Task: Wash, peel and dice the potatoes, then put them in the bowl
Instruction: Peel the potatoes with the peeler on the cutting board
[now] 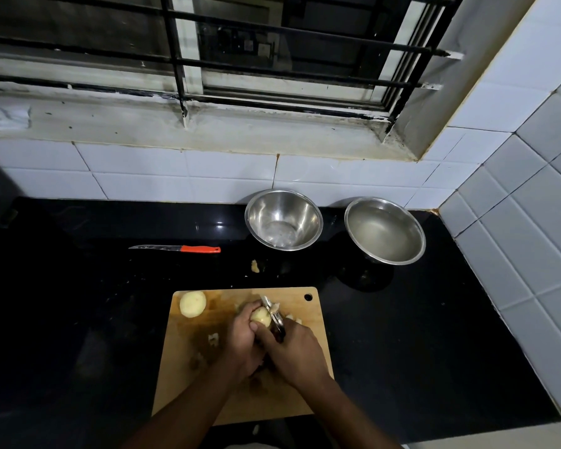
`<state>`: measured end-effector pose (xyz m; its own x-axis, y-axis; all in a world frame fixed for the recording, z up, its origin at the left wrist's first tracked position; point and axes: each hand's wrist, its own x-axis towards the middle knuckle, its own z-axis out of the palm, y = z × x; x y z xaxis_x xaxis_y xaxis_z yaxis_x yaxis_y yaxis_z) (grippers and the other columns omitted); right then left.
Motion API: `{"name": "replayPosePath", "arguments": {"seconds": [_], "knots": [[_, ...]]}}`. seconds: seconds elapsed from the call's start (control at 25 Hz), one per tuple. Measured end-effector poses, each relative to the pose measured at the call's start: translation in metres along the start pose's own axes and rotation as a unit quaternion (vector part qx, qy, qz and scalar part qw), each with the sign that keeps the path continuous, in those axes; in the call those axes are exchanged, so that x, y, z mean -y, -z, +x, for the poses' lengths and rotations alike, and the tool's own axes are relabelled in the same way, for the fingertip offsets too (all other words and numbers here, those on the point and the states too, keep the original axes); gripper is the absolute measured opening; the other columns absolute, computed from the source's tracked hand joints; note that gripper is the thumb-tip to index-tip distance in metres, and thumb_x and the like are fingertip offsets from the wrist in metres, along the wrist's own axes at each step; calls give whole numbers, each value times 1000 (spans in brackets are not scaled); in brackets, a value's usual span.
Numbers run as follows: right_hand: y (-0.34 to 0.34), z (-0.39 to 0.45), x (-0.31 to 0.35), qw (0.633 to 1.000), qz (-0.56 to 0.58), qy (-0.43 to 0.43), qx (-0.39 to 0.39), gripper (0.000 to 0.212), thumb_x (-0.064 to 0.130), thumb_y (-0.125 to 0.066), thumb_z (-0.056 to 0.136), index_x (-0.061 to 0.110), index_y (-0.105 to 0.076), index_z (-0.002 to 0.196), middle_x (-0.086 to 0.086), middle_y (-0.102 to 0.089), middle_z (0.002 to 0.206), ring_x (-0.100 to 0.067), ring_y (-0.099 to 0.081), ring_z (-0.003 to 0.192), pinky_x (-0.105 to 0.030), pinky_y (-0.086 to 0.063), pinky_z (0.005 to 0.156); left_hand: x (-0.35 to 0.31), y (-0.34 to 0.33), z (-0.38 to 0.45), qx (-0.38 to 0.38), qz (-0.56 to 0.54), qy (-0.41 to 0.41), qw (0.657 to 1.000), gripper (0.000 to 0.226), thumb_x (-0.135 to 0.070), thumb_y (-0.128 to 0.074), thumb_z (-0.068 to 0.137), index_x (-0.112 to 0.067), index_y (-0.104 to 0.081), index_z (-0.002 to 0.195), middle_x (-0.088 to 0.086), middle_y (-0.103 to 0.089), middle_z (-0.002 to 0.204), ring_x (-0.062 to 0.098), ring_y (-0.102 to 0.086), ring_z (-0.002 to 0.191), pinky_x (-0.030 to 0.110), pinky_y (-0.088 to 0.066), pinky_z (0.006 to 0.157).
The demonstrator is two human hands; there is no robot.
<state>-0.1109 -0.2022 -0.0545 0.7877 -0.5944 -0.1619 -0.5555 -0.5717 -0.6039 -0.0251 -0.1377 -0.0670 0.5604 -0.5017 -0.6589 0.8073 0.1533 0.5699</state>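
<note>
Fingers (251, 311) of the left hand (240, 338) curl round a half-peeled potato (261, 316) over the chopping board (308, 377); the right hand (293, 350) grips a peeler (274, 314) vs. its skin. One peeled potato (192, 303) waits on the board. Dicing not begun: knife (175, 248) idle on the worktop (418, 335), empty bowl (284, 220) & water bowl (384, 230) behind.

Both forearms converge low over the board's middle, left hand (240, 341) curled in a grip, right hand (293, 350) clenched beside it, touching

Window (240, 43): dark glass, black bars
Sill (175, 124): below window
Wall tiles (208, 173): white, under sill
Counter (78, 286): black, glossy, below tiles
</note>
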Motion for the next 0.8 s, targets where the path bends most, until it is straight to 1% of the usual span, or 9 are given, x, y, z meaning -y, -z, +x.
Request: {"name": "replayPosePath", "arguments": {"seconds": [0.08,0.16,0.28,0.36,0.44,0.52,0.6,0.72,0.8], "knots": [[-5,-3,3,1000,-27,7,-6,51,69,-36,94,25,-61,94,7,-67,81,-9,-61,72,-29,-51,67,3,-1,4,-20,-12,8,1000,44,-26,-41,105,-7,-73,81,9,-71,84,23,-66,77,34,-51,73],[-9,-7,7,999,-48,9,-18,52,63,-30,97,23,-64,96,4,-69,84,-11,-63,75,-36,-54,73,7,0,7,-36,-30,13,999,44,-27,-42,105,-8,-74,81,9,-72,90,24,-64,83,36,-49,77],[-8,-6,7,999,-37,-4,-31,57,72,-30,92,27,-64,98,5,-68,85,-11,-63,77,-35,-54,73,7,2,8,-32,-23,14,999,37,-32,-44,104,-6,-68,94,10,-69,91,24,-64,82,36,-51,77],[-2,-3,3,999,-23,-29,-38,64,85,-34,82,29,-62,95,7,-67,84,-11,-63,79,-31,-51,68,4,0,6,-24,-21,8,999,31,-27,-46,103,-6,-68,95,11,-68,85,25,-64,79,37,-52,74],[5,0,-1,998,-27,-38,-33,66,90,-35,76,29,-57,89,7,-64,81,-12,-63,77,-30,-49,64,3,-2,5,-25,-15,2,1000,28,-25,-48,103,-8,-69,94,13,-70,85,26,-64,80,38,-51,75],[10,1,-2,999,-26,-30,-18,63,88,-36,78,29,-55,89,7,-64,79,-11,-62,76,-29,-49,62,4,1,5,-9,-1,3,1000,30,-30,-50,102,-7,-70,104,16,-70,97,28,-65,88,39,-51,78],[13,2,-4,1000,-22,-13,-12,63,85,-37,82,27,-59,95,6,-66,82,-12,-63,76,-29,-50,63,5,4,7,12,27,4,1000,38,-35,-50,101,-6,-70,115,17,-70,109,31,-64,97,39,-51,82],[16,4,-15,1000,-19,15,0,67,84,-30,85,26,-60,104,5,-68,86,-13,-64,76,-33,-52,65,7,6,9,38,72,-13,997,48,-44,-53,96,-5,-69,119,17,-70,109,27,-62,92,37,-49,77],[18,4,-20,999,-30,20,3,66,81,-27,88,25,-57,103,5,-66,85,-14,-63,77,-37,-53,69,9,8,11,56,60,-17,997,53,-44,-56,90,-2,-65,121,14,-69,106,22,-62,85,31,-49,73]]}}
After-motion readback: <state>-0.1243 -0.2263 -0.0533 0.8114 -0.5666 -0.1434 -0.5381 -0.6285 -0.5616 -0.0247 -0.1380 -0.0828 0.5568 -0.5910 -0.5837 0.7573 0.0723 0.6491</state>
